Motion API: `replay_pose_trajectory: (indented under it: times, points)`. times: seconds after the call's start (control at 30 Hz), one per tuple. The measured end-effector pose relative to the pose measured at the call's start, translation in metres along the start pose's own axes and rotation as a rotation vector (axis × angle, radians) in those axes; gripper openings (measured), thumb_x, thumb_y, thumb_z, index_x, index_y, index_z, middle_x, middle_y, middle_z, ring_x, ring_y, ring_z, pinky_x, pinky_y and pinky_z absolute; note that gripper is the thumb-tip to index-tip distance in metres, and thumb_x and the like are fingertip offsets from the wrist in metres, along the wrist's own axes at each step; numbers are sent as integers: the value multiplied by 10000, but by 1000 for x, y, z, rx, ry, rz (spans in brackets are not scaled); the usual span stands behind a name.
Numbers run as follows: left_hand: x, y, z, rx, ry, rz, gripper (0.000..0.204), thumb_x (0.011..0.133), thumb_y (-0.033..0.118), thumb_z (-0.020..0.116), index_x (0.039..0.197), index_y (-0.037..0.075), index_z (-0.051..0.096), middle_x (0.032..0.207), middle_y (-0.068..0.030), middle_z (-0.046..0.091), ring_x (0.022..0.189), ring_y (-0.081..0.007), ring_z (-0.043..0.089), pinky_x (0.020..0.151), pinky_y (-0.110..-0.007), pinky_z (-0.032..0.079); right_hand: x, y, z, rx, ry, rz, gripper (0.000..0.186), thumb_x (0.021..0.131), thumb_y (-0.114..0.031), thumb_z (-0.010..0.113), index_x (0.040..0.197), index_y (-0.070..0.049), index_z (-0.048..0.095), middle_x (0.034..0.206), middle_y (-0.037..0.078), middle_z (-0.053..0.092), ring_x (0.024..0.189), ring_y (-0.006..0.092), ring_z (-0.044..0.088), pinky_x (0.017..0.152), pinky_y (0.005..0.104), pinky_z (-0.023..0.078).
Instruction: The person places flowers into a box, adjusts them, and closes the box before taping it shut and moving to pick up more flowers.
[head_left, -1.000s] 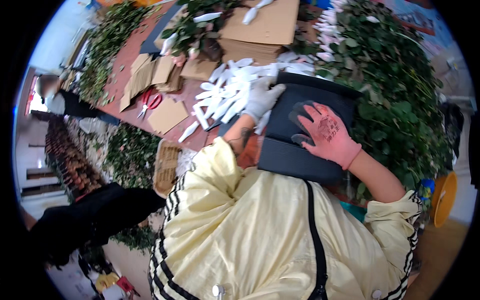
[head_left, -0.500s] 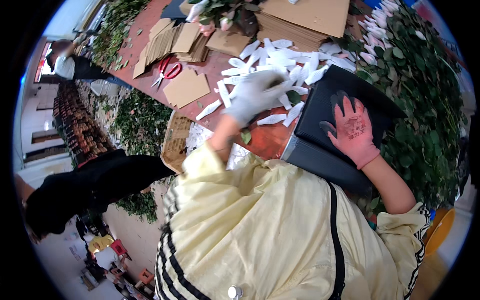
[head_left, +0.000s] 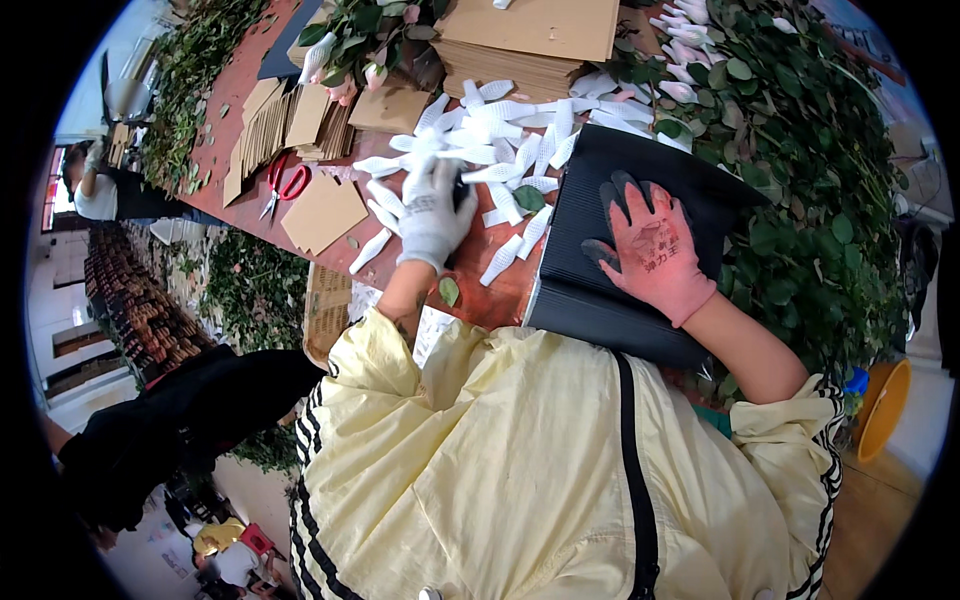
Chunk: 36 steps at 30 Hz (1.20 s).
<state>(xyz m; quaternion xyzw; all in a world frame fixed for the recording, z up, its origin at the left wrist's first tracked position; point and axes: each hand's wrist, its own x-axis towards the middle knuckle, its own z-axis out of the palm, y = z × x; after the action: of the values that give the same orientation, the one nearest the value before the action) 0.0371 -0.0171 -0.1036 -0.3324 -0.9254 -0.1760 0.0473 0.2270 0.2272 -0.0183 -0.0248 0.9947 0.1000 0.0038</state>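
Note:
My right hand (head_left: pixel 655 250), in a pink glove with dark fingertips, lies flat with fingers spread on a black corrugated sheet (head_left: pixel 610 175). That sheet is folded over at the near edge of the red table. Over to the left, my left hand (head_left: pixel 432 218) wears a pale grey-white glove. Its fingers stretch away from me above the pile of white mesh bud sleeves (head_left: pixel 545 150), thumb apart. A dark patch shows between thumb and fingers; I cannot make out what it is. A loose green leaf (head_left: pixel 449 291) rests near my left wrist.
Red-handled scissors (head_left: pixel 285 186) and a cut cardboard piece (head_left: pixel 324 212) lie on the left. Cardboard stacks (head_left: pixel 525 35) stand at the back, beside pink roses (head_left: pixel 340 92). Leafy rose stems (head_left: pixel 790 200) heap up on the right. A wicker basket (head_left: pixel 327 305) stands below the table's left edge.
My left hand has turned more upright and drawn back left over the sleeves. The right hand keeps its place on the black sheet. The whole view has shifted a little.

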Motion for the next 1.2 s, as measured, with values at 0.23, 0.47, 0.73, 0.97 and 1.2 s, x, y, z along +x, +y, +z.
replay_pose_trajectory:
  times: [0.23, 0.47, 0.73, 0.97, 1.2]
  points:
    - [11, -6, -59, 245, -391, 310, 606, 731, 69, 587, 1315, 167, 459, 1346, -149, 454, 1243, -330, 437, 1007, -436, 377, 8, 0, -20, 25, -39, -23, 546, 817, -483, 528, 1145, -47, 558, 1320, 195, 428, 1118, 393, 403, 901, 496, 357]
    - [-13, -18, -26, 305, -282, 912, 415, 816, 197, 525, 1219, 293, 519, 1375, -71, 407, 1282, -273, 366, 1074, -454, 288, 8, -3, -26, 29, -2, -31, 577, 810, -490, 542, 1167, -35, 552, 1306, 204, 433, 1093, 391, 418, 865, 497, 391]
    - [13, 14, -31, -37, -262, 672, 475, 525, 104, 661, 995, 104, 595, 1132, -106, 542, 1151, -310, 470, 1034, -463, 331, 8, 0, -19, 120, -93, -9, 604, 813, -494, 548, 1224, -52, 519, 1324, 187, 422, 1147, 401, 417, 925, 487, 384]
    - [28, 40, -53, -2132, 138, -282, 546, 713, -20, 571, 1243, 84, 490, 1229, -118, 547, 1184, -299, 501, 1031, -494, 371, 7, 6, -17, 117, -98, -31, 620, 825, -505, 526, 1236, -42, 506, 1340, 198, 413, 1153, 386, 402, 903, 501, 398]
    - [53, 83, -35, -2316, 219, -261, 576, 658, -61, 551, 1191, 154, 516, 1187, -70, 549, 1194, -282, 495, 995, -545, 433, 8, 1, -20, 126, -106, -18, 617, 837, -502, 516, 1248, -43, 504, 1341, 195, 412, 1174, 391, 395, 909, 505, 396]
